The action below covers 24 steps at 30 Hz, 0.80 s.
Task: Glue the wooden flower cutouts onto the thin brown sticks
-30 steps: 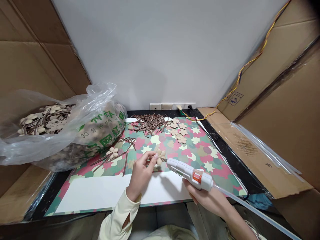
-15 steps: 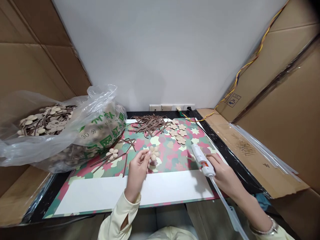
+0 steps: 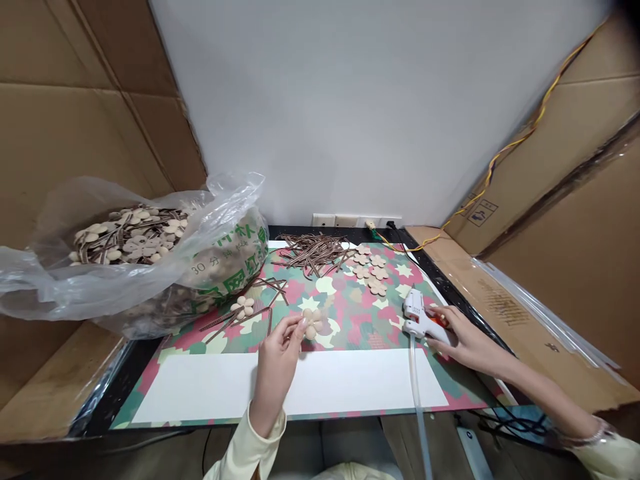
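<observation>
My left hand (image 3: pixel 278 357) pinches a pale flower cut-out (image 3: pixel 312 323) by one petal between thumb and fingertips, just above the patterned mat. My right hand (image 3: pixel 463 339) is at the handle of a white hot glue gun (image 3: pixel 416 312), its thumb and fingers loosely on either side. The glue gun lies on its side on the mat, nozzle toward the wall, with a clear glue stick (image 3: pixel 418 400) trailing out over the front edge. Left of my left hand, a flower with petals (image 3: pixel 243 307) sits on striped ribbon strips (image 3: pixel 227 325).
A pile of brown striped ribbons (image 3: pixel 315 252) and several flat flowers (image 3: pixel 376 273) lie at the back of the camouflage-patterned mat (image 3: pixel 345 333). A plastic bag (image 3: pixel 210 267) full of flowers stands left. White paper (image 3: pixel 220 383) covers the front. Cardboard (image 3: pixel 565 220) and a yellow cable (image 3: pixel 490 167) are on the right.
My right hand has lowered the glue gun onto the mat and turned it on its side, loosening its grasp. My left hand keeps the flower in nearly the same place. The view has shifted slightly.
</observation>
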{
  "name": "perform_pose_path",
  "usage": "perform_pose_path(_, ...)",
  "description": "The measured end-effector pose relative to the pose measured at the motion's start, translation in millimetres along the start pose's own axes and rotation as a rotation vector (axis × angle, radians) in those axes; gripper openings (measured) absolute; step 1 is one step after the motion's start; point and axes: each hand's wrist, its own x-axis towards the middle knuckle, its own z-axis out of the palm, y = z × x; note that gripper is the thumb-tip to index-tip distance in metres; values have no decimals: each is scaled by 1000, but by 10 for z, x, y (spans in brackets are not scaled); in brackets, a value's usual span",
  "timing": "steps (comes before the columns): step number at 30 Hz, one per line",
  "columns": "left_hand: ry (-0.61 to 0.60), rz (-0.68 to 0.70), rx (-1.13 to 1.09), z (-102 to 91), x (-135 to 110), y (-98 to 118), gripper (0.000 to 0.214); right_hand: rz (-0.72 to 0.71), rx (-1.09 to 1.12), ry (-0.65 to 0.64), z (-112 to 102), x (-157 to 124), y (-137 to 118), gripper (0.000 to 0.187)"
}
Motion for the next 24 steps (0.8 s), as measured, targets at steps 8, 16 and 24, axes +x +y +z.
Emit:
perform_pose_path(8,155,-14,-32,-214,-53,-161,30,-218,-154,101,-830,581,-380,21)
perform_pose_path(16,246,9,-80,-276,-66,-198,35,-572,151,-165,-261,1699,-2009,20)
perform_pose_path(24,340,28,-34,-329,-63,-238,39,-638,205,-332,452,2347,-2413,20)
